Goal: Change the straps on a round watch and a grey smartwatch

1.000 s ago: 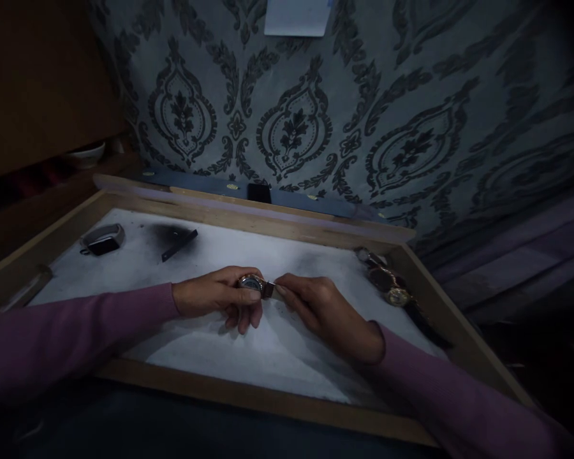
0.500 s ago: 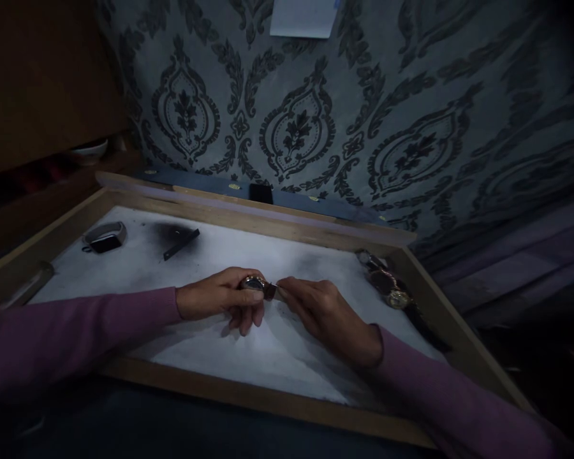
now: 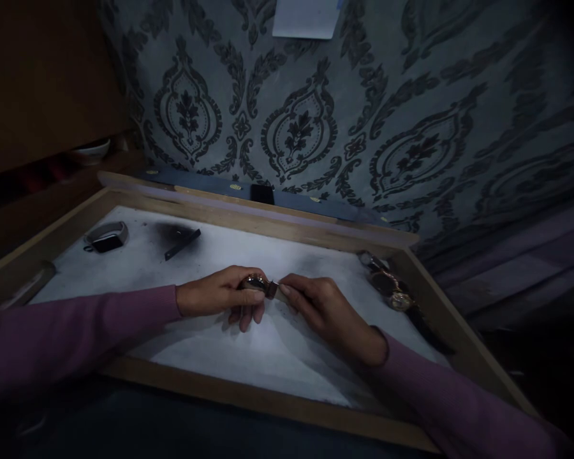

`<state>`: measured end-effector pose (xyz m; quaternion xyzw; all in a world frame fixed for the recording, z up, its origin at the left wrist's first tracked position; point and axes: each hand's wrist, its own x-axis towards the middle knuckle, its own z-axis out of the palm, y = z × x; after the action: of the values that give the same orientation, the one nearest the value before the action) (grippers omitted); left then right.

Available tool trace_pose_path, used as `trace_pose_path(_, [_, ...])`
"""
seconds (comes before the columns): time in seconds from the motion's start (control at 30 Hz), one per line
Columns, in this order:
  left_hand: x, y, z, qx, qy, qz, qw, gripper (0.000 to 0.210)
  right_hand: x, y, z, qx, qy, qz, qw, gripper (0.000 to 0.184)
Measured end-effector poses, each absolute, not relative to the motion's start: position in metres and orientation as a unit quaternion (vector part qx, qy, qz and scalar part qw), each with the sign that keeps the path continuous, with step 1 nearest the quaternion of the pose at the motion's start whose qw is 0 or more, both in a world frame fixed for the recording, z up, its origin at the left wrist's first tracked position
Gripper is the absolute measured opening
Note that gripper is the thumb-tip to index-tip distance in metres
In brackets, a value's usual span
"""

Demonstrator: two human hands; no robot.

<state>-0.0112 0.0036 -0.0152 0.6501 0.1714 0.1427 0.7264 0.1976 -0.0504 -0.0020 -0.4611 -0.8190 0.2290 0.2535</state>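
From my feed at a distance, I see the left hand (image 3: 224, 294) holding a round, shiny metal-cased wristwatch (image 3: 255, 281) with a brown strap (image 3: 271, 290), its thumb along the near side and its other fingers curled behind and below. The watch is above the middle of a white worktop (image 3: 249, 247) edged by a raised pale-wood rim (image 3: 263, 394). The right hand (image 3: 326, 309) comes in from the right, thumb and forefinger pinched narrow on a thin glinting piece (image 3: 276, 284) at the strap's right end; it is too small for me to tell what it is. Far left on the worktop I have a dark-faced square watch with a grey band (image 3: 109, 238), and to its right a slim black bar (image 3: 182, 245) lying at a slant. Along the right rim I make out a row of watches: a small silver-toned one (image 3: 370, 260) farthest off, then a gold-toned round one (image 3: 400, 301) with a dark strap (image 3: 428, 330) trailing toward the near side. Beyond the far rim stands patterned grey wallpaper (image 3: 296, 134).
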Motion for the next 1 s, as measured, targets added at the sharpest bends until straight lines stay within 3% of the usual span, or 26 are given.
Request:
trace_pose_path(0.17, [-0.0119,0.0043,-0.0142,0.665,0.173,0.138,0.713,0.026,0.1969,-0.0506,-0.0005,-0.464,-0.815,0.243,0.25,0.029])
trace_pose_path(0.3, [-0.0123,0.0039,-0.0133,0.665,0.173,0.138,0.713,0.024,0.1972,-0.0518,-0.0017,-0.458,-0.805,0.25,0.282,0.019])
trace_pose_path(1.0, [-0.0115,0.0018,-0.0103,0.707,0.181,0.151,0.667,0.018,0.1989,-0.0516,-0.0032,-0.442,-0.813,0.216,0.311,0.02])
